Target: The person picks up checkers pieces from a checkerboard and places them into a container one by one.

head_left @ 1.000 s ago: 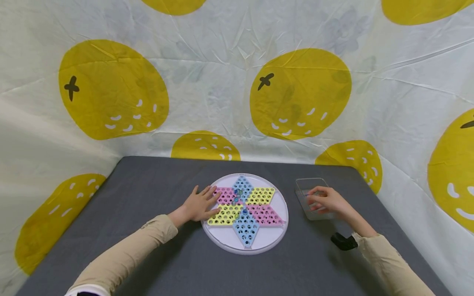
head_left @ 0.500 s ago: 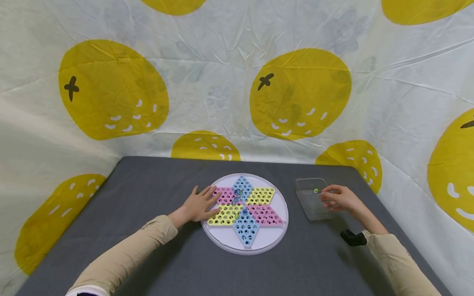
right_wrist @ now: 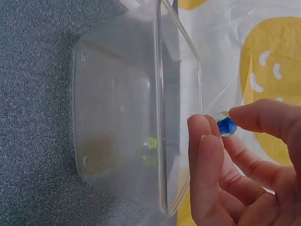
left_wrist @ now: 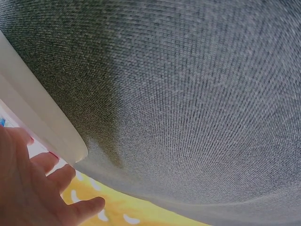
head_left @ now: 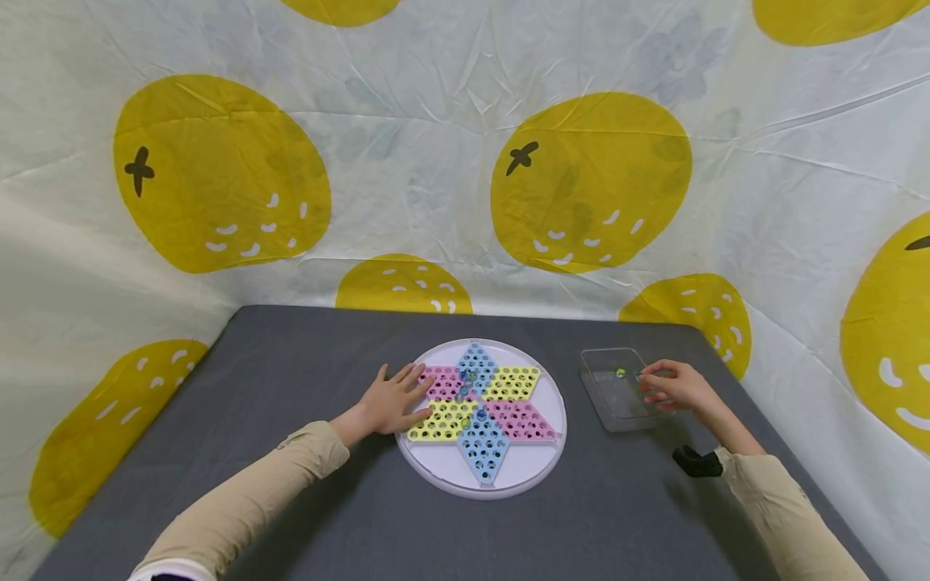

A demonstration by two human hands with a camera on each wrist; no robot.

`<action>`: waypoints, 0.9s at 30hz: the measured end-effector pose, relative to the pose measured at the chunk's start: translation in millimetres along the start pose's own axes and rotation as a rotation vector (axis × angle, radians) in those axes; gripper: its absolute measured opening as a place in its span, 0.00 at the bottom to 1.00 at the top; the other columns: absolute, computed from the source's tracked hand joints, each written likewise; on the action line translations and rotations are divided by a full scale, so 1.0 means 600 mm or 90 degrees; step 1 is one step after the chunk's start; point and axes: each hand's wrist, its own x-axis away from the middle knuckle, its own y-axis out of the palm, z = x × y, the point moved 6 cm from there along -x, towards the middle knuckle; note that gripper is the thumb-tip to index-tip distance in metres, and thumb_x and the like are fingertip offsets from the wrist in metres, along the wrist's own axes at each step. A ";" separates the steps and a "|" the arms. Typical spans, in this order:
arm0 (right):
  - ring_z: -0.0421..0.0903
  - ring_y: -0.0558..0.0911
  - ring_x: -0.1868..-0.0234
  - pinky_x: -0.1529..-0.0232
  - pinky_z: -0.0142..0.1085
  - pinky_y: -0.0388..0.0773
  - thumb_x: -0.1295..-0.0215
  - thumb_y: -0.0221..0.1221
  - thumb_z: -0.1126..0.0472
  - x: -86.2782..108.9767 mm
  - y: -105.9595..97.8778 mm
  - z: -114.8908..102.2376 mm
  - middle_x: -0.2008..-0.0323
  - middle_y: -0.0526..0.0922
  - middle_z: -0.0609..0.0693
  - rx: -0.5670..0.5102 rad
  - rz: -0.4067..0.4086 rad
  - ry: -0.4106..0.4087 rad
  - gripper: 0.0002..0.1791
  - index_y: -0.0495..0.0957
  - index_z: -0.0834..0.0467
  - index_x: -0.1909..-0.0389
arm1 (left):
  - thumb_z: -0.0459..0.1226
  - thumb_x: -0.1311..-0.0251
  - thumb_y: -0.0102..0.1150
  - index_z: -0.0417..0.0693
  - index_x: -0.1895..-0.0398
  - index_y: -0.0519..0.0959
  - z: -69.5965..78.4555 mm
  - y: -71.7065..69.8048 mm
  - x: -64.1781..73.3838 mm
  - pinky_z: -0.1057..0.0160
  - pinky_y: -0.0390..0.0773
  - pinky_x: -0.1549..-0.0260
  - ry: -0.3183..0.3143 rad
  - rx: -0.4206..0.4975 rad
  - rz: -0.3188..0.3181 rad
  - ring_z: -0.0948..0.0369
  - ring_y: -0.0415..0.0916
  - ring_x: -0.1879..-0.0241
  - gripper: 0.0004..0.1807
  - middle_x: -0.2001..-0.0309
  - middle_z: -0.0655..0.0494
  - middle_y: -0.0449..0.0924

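A blue-and-clear glass marble is pinched between the fingertips of my right hand, which hovers over the right side of a clear plastic box. Inside the box lies a yellow-green marble. My left hand, fingers spread, rests on the left edge of a round white Chinese checkers board. That board carries a star of pink, yellow and blue holed sections, with several marbles around its middle. In the left wrist view the fingers reach over the board's rim.
A dark grey cloth covers the table under the board and box. Behind and at the sides hangs a white curtain printed with yellow fruit. A black strap hangs at the right wrist.
My right hand has drawn back to the right from the middle of the box, pinching a marble. The yellow-green marble in the box has come into sight. My left hand stays put.
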 end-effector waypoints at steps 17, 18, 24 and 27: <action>0.39 0.83 0.72 0.68 0.37 0.79 0.34 0.50 0.54 -0.008 0.000 0.004 0.65 0.84 0.49 -0.005 -0.009 0.014 0.25 0.64 0.72 0.48 | 0.59 0.38 0.34 0.55 0.31 0.52 -0.003 0.006 -0.002 0.35 0.49 0.41 -0.012 -0.001 -0.013 0.50 0.48 0.31 0.35 0.30 0.49 0.50; 0.39 0.83 0.72 0.68 0.37 0.79 0.34 0.49 0.54 -0.008 0.000 0.004 0.64 0.84 0.50 -0.003 -0.010 0.013 0.25 0.64 0.72 0.48 | 0.59 0.38 0.34 0.55 0.31 0.52 -0.003 0.006 -0.002 0.35 0.50 0.41 -0.012 -0.001 -0.012 0.50 0.48 0.31 0.35 0.30 0.49 0.50; 0.39 0.82 0.73 0.69 0.38 0.79 0.33 0.48 0.55 -0.009 0.000 0.006 0.65 0.84 0.51 0.007 -0.008 0.009 0.24 0.64 0.72 0.48 | 0.60 0.38 0.34 0.55 0.31 0.52 -0.004 0.006 -0.002 0.35 0.50 0.42 -0.008 -0.005 -0.015 0.50 0.48 0.31 0.35 0.30 0.49 0.50; 0.40 0.83 0.72 0.69 0.38 0.79 0.33 0.47 0.55 -0.008 0.000 0.003 0.65 0.84 0.52 0.005 -0.008 0.007 0.24 0.64 0.72 0.48 | 0.60 0.38 0.34 0.55 0.31 0.51 -0.004 0.006 -0.002 0.35 0.51 0.42 -0.009 -0.007 -0.015 0.50 0.48 0.31 0.35 0.30 0.49 0.50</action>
